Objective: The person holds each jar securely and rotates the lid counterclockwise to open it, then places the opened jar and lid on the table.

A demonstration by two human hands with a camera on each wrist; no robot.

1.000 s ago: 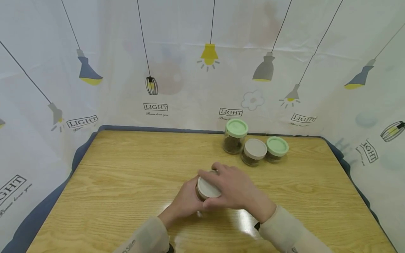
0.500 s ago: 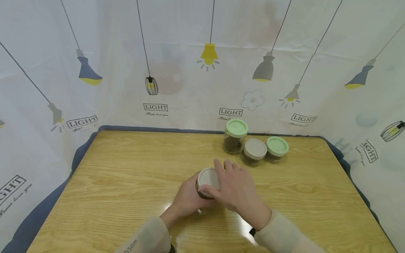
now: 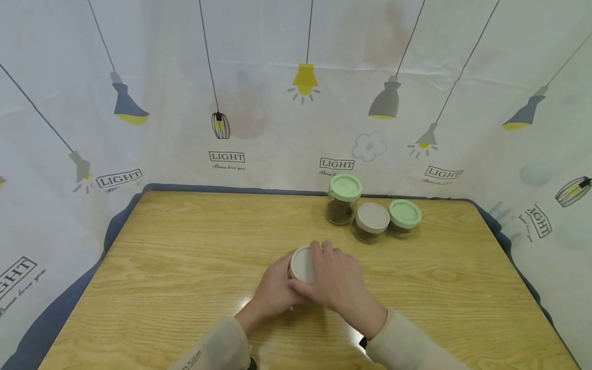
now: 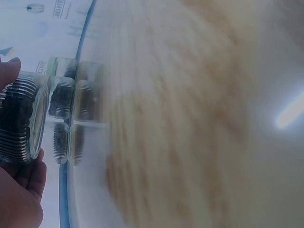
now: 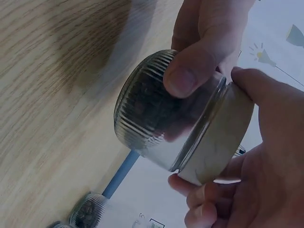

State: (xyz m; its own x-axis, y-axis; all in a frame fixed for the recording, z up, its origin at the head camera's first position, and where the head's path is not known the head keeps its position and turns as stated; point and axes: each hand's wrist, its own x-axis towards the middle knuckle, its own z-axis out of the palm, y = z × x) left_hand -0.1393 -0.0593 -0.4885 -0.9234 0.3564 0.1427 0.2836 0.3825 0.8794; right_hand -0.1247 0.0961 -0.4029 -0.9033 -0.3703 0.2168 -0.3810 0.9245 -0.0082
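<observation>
A ribbed glass jar (image 5: 147, 104) with dark contents is held over the wooden table, tilted in the right wrist view. My left hand (image 3: 273, 289) wraps around its glass body, with the thumb pressed along the side. On the jar's mouth sits a pale grey-beige lid (image 3: 302, 265). My right hand (image 3: 341, 281) grips that lid by its rim, thumb on one side and curled fingers on the other. The left wrist view shows the jar's base end (image 4: 38, 118) and part of the left hand around it.
At the back right of the table (image 3: 185, 246) stand a tall jar with a green lid (image 3: 345, 187), a short jar with a grey lid (image 3: 372, 217) and a short one with a green lid (image 3: 405, 214). A lamp-printed curtain (image 3: 268, 128) hangs behind the table.
My right hand loosened its fingers from the lid half a second ago and now grips the rim again, turned from its earlier angle. The left hand stays around the jar.
</observation>
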